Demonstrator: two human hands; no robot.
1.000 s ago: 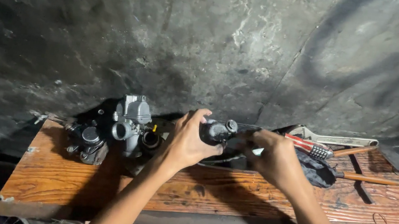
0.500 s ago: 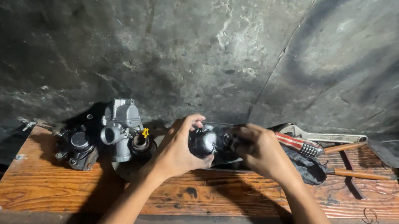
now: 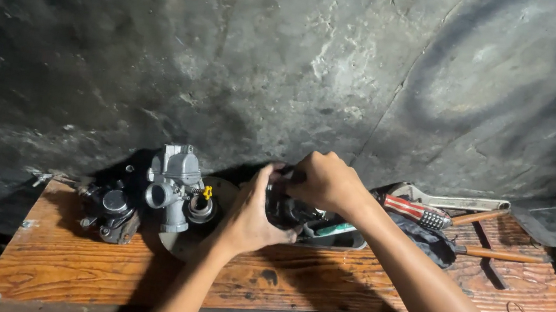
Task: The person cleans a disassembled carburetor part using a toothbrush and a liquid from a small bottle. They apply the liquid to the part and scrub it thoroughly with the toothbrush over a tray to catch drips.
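Carburettor part (image 3: 285, 211), dark and metallic, sits between our two hands just above the wooden surface (image 3: 318, 285), near its back edge by the wall. Our left hand (image 3: 249, 216) cups it from the left side, fingers wrapped round its body, while our right hand (image 3: 322, 180) closes over its top from above; both grips are clamped on it, so little of its shape shows. What we see looks dark grey to black, rounded and compact, with a dull sheen.

We judge it stiff and fairly heavy for its bulk, likely cast metal, possibly oily and so slippery. Holding it by the solid body, as we do, seems safest; any thin fittings or protruding bits would be poor places to grasp.

Just beneath and to the right lies a shallow dark tray (image 3: 342, 239). To the left stands a silver carburettor (image 3: 176, 185) with a small yellow piece, and beside it a darker assembly (image 3: 109, 210). To the right lie a red-striped screwdriver handle (image 3: 415, 211), an adjustable wrench (image 3: 456, 201) and a wooden-handled tool (image 3: 503, 255).
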